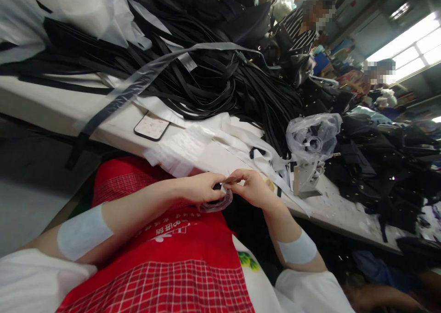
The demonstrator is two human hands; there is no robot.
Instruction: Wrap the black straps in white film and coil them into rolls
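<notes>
Above your lap, just off the near edge of the desk (58, 106), your two hands meet fingertip to fingertip in front of your red apron (203, 239). Your right hand (228, 183) is pinched narrow on a small brown piece (234, 179), which lies flat between thumb and fingers. Your left hand (222, 184) is also narrow, its thumb and finger closing on a white bit (223, 190) right beside the brown piece. A clear loop (217, 206) hangs just under your left fingers, over the apron; you cannot tell from this view exactly where it joins the white bit.

Beyond your hands, loose white strips (241, 136) spread over the desk, some reaching its near edge. Left of them a phone (152, 126) lies flat with its patterned side up. Farther back, a large heap of black straps (210, 90) runs across the desk, and a long clear strip (138, 81) lies over it and droops past the near edge. To your right, a crumpled clear bag (312, 136) sits over a metal holder (308, 179), with dark goods (379, 170) piled beyond. Past the heap, a person in a striped top (296, 32) is at the far side
</notes>
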